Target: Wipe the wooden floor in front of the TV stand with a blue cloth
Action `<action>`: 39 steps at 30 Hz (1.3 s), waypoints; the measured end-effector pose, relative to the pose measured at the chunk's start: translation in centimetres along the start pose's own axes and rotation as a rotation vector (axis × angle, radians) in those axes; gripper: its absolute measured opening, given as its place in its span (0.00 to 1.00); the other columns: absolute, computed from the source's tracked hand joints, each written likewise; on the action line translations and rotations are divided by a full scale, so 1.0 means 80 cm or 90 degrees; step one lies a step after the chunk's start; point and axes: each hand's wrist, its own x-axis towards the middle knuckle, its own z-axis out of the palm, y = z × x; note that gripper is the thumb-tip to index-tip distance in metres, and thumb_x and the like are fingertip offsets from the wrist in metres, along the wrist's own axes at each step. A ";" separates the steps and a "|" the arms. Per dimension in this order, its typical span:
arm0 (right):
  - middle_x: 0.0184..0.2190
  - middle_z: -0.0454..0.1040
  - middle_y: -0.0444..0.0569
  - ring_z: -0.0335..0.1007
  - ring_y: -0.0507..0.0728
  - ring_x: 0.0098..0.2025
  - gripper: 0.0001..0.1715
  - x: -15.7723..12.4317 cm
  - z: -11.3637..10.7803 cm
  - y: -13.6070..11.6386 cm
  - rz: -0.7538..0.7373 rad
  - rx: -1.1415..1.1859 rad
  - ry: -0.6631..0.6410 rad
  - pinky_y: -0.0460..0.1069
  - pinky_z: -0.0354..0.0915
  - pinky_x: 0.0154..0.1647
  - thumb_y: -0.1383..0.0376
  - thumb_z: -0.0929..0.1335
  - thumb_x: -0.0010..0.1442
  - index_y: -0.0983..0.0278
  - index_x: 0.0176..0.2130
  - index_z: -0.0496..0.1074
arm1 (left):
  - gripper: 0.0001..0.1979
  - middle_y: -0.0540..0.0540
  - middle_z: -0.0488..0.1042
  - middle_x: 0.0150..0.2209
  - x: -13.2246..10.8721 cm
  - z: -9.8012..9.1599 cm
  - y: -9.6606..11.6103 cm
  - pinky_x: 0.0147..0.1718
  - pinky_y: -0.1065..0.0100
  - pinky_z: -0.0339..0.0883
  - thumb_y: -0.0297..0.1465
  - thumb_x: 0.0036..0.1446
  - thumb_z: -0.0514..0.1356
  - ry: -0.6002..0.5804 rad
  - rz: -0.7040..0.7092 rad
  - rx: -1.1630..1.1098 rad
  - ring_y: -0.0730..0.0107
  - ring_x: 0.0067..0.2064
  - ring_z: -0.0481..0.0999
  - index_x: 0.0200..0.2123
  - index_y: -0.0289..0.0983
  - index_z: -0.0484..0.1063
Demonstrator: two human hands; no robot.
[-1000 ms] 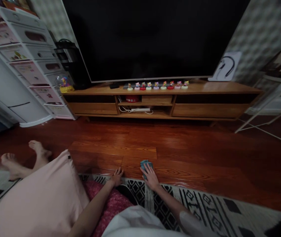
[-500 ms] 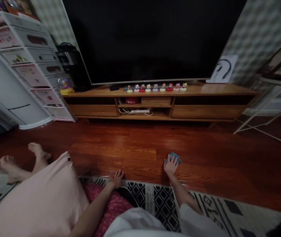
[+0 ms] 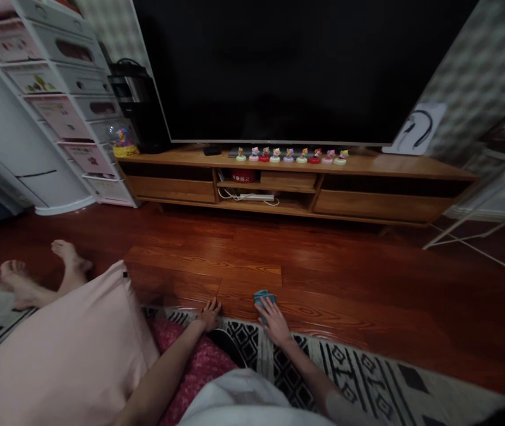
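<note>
The pink pillow (image 3: pixel 70 349) lay nearest, beside the left forearm; a wide swing of that arm could have shifted it. The patterned rug (image 3: pixel 380 384) ended just short of both hands' fingertips, and its edge was judged the main snag point: a low pull toward the body could have rucked it. The left hand (image 3: pixel 210 313) held nothing visible and rested palm down at the border of rug and floor (image 3: pixel 345 278), fingers slightly spread; on the glossy boards, a support placed there could have slipped. The right hand (image 3: pixel 275 322) lay flat, fingers extended over the blue cloth (image 3: pixel 261 294), which was on the floor near the rug edge. Whether a fold was pinched could not be told; with pressure alone, the cloth could have bunched or escaped. The TV cabinet (image 3: pixel 376 204) stood well apart, so contact was judged unlikely.
</note>
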 end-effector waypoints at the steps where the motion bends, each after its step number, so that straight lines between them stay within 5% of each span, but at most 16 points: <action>1: 0.72 0.51 0.43 0.42 0.59 0.73 0.31 -0.008 -0.009 0.025 0.032 -0.013 0.005 0.61 0.47 0.70 0.60 0.57 0.68 0.50 0.68 0.57 | 0.45 0.37 0.31 0.74 0.000 0.000 0.000 0.66 0.44 0.45 0.40 0.57 0.57 0.000 0.000 0.000 0.45 0.72 0.35 0.73 0.36 0.43; 6: 0.72 0.50 0.49 0.41 0.63 0.73 0.33 -0.012 -0.053 0.126 0.375 -0.092 0.078 0.63 0.45 0.69 0.58 0.53 0.69 0.57 0.70 0.55 | 0.45 0.34 0.30 0.73 -0.001 -0.002 0.002 0.66 0.43 0.43 0.44 0.58 0.57 -0.012 0.003 0.008 0.43 0.72 0.34 0.73 0.36 0.42; 10: 0.72 0.48 0.57 0.40 0.68 0.73 0.35 0.024 -0.055 0.108 0.588 -0.108 0.157 0.67 0.43 0.68 0.62 0.55 0.67 0.62 0.71 0.52 | 0.44 0.35 0.30 0.74 0.002 -0.002 0.002 0.66 0.44 0.44 0.40 0.58 0.56 -0.016 -0.006 0.024 0.45 0.72 0.35 0.73 0.35 0.41; 13: 0.72 0.49 0.58 0.40 0.69 0.73 0.35 0.054 -0.034 0.047 0.533 -0.084 0.146 0.66 0.43 0.69 0.62 0.57 0.66 0.64 0.70 0.54 | 0.44 0.36 0.31 0.73 0.004 0.000 0.000 0.65 0.43 0.45 0.42 0.58 0.56 -0.006 -0.001 0.025 0.44 0.72 0.36 0.73 0.36 0.42; 18: 0.72 0.49 0.46 0.40 0.62 0.73 0.31 0.060 0.005 -0.051 0.124 -0.003 0.037 0.61 0.43 0.70 0.59 0.58 0.68 0.52 0.69 0.57 | 0.45 0.36 0.30 0.73 0.006 0.003 -0.001 0.64 0.40 0.45 0.43 0.57 0.56 0.001 0.006 0.002 0.42 0.72 0.36 0.73 0.37 0.43; 21: 0.73 0.48 0.42 0.39 0.58 0.74 0.31 0.041 0.001 -0.053 -0.074 0.047 -0.040 0.59 0.44 0.71 0.56 0.58 0.69 0.49 0.69 0.54 | 0.45 0.36 0.30 0.73 0.004 0.003 -0.001 0.64 0.41 0.46 0.40 0.56 0.57 0.004 0.009 -0.002 0.43 0.72 0.37 0.73 0.36 0.43; 24: 0.72 0.49 0.41 0.40 0.56 0.73 0.30 0.018 -0.024 0.001 -0.141 0.072 -0.098 0.57 0.44 0.71 0.53 0.56 0.70 0.48 0.69 0.54 | 0.44 0.37 0.31 0.73 0.002 0.002 0.000 0.65 0.41 0.46 0.40 0.57 0.56 0.006 0.014 -0.009 0.43 0.72 0.37 0.73 0.37 0.43; 27: 0.71 0.53 0.41 0.43 0.55 0.73 0.30 -0.003 -0.049 0.080 -0.048 0.027 -0.079 0.57 0.46 0.70 0.53 0.55 0.70 0.48 0.69 0.55 | 0.43 0.37 0.31 0.73 0.003 0.001 0.001 0.65 0.40 0.45 0.38 0.57 0.56 0.000 0.008 -0.002 0.44 0.72 0.36 0.73 0.36 0.43; 30: 0.71 0.53 0.45 0.43 0.57 0.72 0.32 -0.016 -0.058 0.139 0.198 -0.058 0.024 0.59 0.48 0.69 0.56 0.52 0.70 0.53 0.69 0.56 | 0.43 0.36 0.30 0.73 0.005 0.001 0.002 0.65 0.41 0.45 0.37 0.58 0.56 -0.011 -0.004 0.008 0.44 0.72 0.35 0.73 0.35 0.42; 32: 0.72 0.52 0.49 0.42 0.60 0.73 0.33 -0.014 -0.056 0.151 0.376 -0.091 0.103 0.62 0.47 0.68 0.58 0.50 0.69 0.57 0.70 0.54 | 0.44 0.35 0.30 0.73 0.008 0.004 0.001 0.65 0.42 0.44 0.38 0.58 0.57 -0.009 -0.007 0.008 0.44 0.72 0.35 0.73 0.36 0.42; 36: 0.71 0.51 0.58 0.41 0.67 0.72 0.36 0.011 -0.033 0.106 0.552 -0.091 0.191 0.69 0.46 0.66 0.60 0.52 0.67 0.62 0.71 0.51 | 0.44 0.34 0.32 0.73 0.013 0.010 -0.002 0.65 0.40 0.44 0.42 0.57 0.59 0.009 -0.005 0.003 0.42 0.72 0.36 0.73 0.38 0.44; 39: 0.71 0.51 0.57 0.41 0.66 0.73 0.36 0.025 -0.008 0.036 0.453 -0.079 0.134 0.67 0.45 0.67 0.62 0.55 0.65 0.61 0.71 0.53 | 0.43 0.36 0.32 0.73 0.012 0.010 -0.003 0.65 0.40 0.45 0.40 0.58 0.58 0.014 -0.002 0.007 0.43 0.72 0.37 0.73 0.38 0.44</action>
